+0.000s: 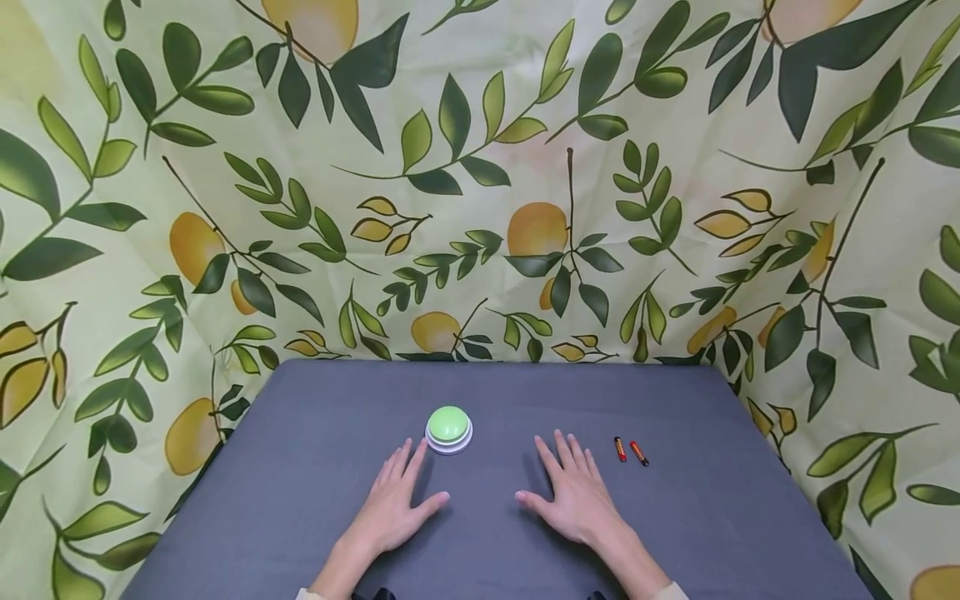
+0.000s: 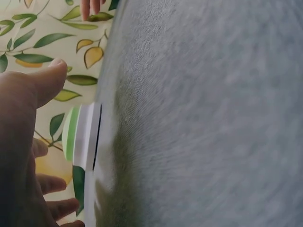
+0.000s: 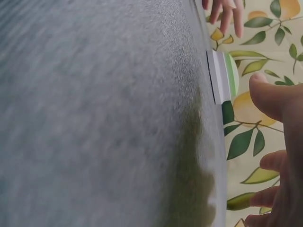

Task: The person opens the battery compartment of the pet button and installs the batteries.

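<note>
A round push button point(image 1: 448, 427) with a green dome and a white base sits on the grey table, left of the middle. Just in front of it is my left hand point(image 1: 396, 505), its fingers spread and holding nothing. My right hand point(image 1: 573, 498) hovers over the cloth at the right, also spread and holding nothing. Beyond its fingers, to the right, lie two small red, black and gold batteries, the left battery point(image 1: 620, 449) and the right battery point(image 1: 639, 453). Both wrist views show the button from the side, in the left wrist view its green dome point(image 2: 72, 134) near my thumb.
A grey cloth covers the table point(image 1: 495, 550). Behind it and at both sides hangs a fabric backdrop point(image 1: 480, 275) printed with leaves and orange fruit. The table's back edge runs along the foot of this backdrop.
</note>
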`<state>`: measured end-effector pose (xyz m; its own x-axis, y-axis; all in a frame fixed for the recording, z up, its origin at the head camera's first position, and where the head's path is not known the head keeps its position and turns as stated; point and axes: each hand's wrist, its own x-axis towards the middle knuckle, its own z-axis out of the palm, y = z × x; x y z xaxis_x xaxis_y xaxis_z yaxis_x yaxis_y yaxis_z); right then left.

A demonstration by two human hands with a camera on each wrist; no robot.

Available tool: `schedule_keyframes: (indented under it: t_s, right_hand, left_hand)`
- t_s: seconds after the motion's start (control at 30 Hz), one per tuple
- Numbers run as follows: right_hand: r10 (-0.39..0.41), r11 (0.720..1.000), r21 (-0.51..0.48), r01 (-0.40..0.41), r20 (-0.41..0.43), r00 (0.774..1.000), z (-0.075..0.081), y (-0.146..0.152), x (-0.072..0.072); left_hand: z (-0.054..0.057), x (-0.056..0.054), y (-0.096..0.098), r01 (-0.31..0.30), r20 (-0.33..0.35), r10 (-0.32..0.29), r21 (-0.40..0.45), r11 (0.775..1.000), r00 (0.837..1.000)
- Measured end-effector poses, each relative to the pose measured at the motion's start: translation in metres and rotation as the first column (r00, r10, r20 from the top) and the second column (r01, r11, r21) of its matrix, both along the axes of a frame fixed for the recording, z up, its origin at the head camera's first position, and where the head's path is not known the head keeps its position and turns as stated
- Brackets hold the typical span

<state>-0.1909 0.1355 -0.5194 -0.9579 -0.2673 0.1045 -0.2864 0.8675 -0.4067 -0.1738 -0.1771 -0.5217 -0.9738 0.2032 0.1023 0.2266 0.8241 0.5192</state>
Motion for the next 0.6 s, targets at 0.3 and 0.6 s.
schedule_keyframes:
  t_s: [0.3,0.6]
  right_hand:
    - [0.022,0.997,-0.077,-0.025,-0.033,0.999,0.006,-0.019,-0.01]
    - [0.034,0.986,-0.163,-0.038,-0.027,0.999,0.007,-0.036,-0.019]
  left_hand:
    - [0.002,-0.01,-0.003,-0.007,-0.021,0.008,0.071,0.997,1.0]
    - [0.0,-0.019,-0.008,0.016,-0.074,-0.006,0.136,0.991,0.997]
